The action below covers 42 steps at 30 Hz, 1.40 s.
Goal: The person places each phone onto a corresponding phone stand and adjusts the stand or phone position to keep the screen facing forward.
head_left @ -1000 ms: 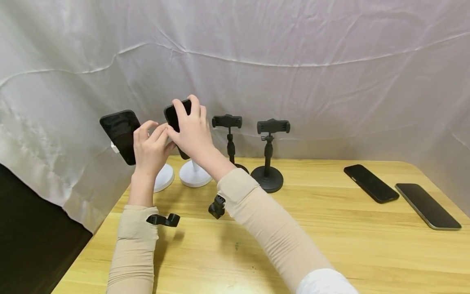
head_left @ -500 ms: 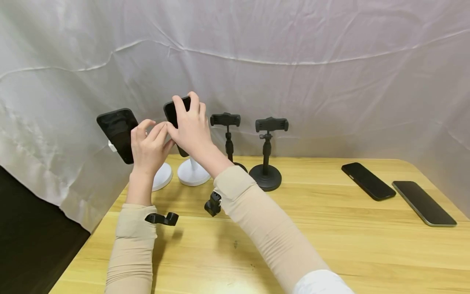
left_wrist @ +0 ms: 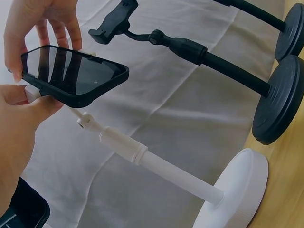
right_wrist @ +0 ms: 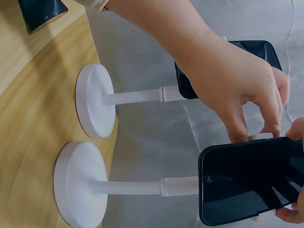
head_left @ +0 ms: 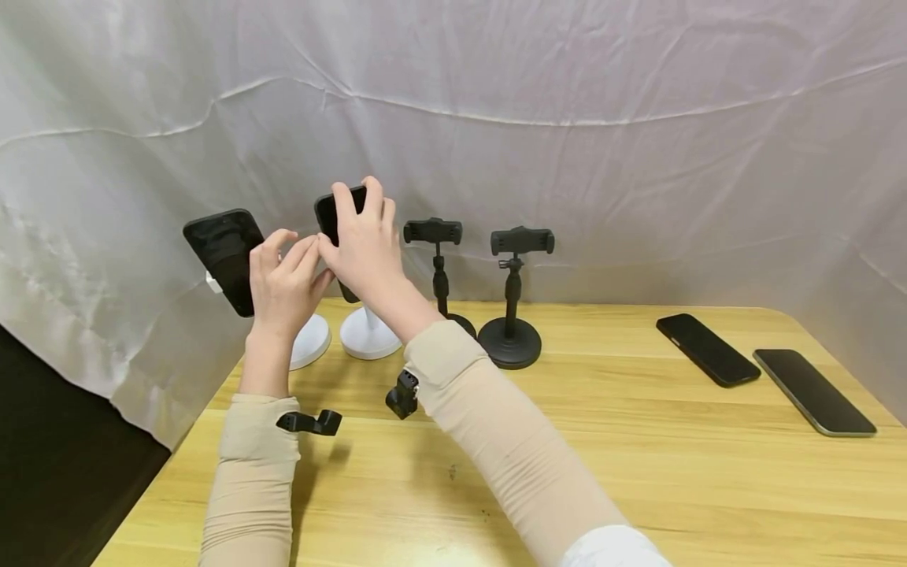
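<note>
L hand [head_left: 283, 287] pinches wht clamp [right_wrist: 261, 136], R hand [head_left: 366, 248] grips ph [right_wrist: 242, 180]; 2 blk stands [head_left: 512, 307] nr, 2 phs [head_left: 708, 350] R.

Phone [head_left: 225, 256] is sitting left of left hand [head_left: 285, 283], second phone [head_left: 329, 217] in right hand [head_left: 364, 246]; two stands [head_left: 441, 282] [head_left: 512, 303] right of it, two phones [head_left: 708, 350] [head_left: 815, 392] lying farther right on counter [head_left: 638, 472].

"Where are the hands?"

"The right hand [head_left: 367, 248] grips a tilted black smartphone [head_left: 327, 216] above the base of a white phone stand [head_left: 370, 337]; the left hand [head_left: 283, 287] is at the phone's left edge, fingers bent."

"And around them?"

"Another smartphone [head_left: 225, 256] slants on the far left, two black phone stands [head_left: 509, 344] stand to the right, and two more smartphones [head_left: 707, 350] lie towards the right of the wooden table [head_left: 694, 472]."
</note>
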Tool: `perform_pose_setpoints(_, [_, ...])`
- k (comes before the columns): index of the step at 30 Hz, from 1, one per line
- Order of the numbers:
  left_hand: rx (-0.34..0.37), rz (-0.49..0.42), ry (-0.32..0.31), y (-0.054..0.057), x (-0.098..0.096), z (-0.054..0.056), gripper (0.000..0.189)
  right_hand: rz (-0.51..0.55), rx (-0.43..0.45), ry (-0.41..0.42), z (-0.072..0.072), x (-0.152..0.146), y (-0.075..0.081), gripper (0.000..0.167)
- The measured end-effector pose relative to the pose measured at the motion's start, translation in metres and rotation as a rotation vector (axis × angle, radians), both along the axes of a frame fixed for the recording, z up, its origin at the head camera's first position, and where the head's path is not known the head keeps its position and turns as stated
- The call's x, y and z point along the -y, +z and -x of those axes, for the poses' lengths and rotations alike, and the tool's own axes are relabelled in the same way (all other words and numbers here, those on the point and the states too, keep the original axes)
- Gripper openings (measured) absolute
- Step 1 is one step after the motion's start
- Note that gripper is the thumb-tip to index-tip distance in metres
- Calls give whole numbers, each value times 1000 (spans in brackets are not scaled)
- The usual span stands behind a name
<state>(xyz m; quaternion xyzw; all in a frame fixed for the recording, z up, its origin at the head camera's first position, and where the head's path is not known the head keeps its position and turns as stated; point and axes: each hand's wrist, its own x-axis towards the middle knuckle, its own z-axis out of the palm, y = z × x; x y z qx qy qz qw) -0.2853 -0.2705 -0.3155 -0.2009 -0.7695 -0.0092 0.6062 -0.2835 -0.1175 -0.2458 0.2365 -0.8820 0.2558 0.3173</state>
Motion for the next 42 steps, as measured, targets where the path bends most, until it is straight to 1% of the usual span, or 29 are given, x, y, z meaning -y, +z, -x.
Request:
perform_pose_setpoints(9, [10,11,9,0,1,0,29,-9,20,-24,-1,1,2,60])
perform_pose_setpoints(14, [3,-1,-5,-1,1,-1,32,-14,8,-48,0,2,1,60])
perform_pose_setpoints(18, [1,-21,-20,-2,2,-2,34,4,1,-47,2,3,0,60])
perform_pose_setpoints(22, [7,-24,-30,-3,2,-1,36,19,15,-48,4,1,-1,60])
perform_pose_setpoints(29, [7,-24,-39,-5,4,0,37,-1,43,-33,8,-2,-1,61])
perform_pose_setpoints(35, [-6,-25,-24,-6,8,0,35,-11,63,-32,8,2,-1,63])
perform_pose_setpoints(40, [-24,-42,11,-6,9,2,35,-9,65,-52,9,4,0,64])
perform_pose_setpoints(42, [-20,-49,23,-5,9,3,34,-14,65,-63,10,5,1,64])
